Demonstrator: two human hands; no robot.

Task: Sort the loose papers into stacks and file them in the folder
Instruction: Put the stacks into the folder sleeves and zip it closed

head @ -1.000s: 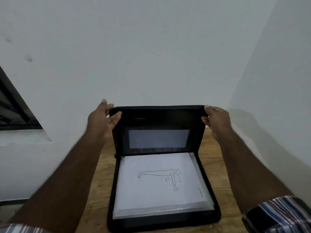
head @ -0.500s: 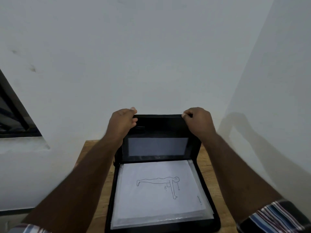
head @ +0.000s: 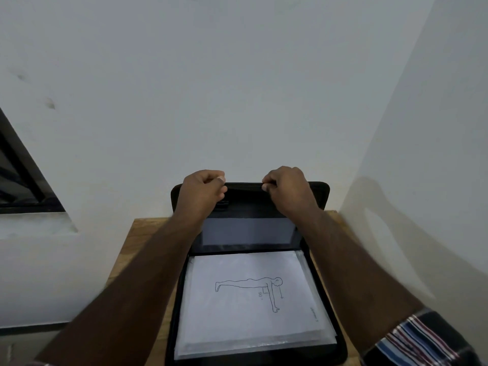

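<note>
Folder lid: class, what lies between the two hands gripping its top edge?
Head view: between the left hand and right hand lies only a bare stretch of the lid edge; nothing else.

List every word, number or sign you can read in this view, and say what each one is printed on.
"90" followed by a small dot or degree mark, rotated sideways: on the top sheet in the open folder, beside the line drawing of a figure in a plank pose.
A short line of small print, also sideways, near that sheet's right edge: too small and blurred to read.
No other text is legible anywhere, the folder included.
</note>
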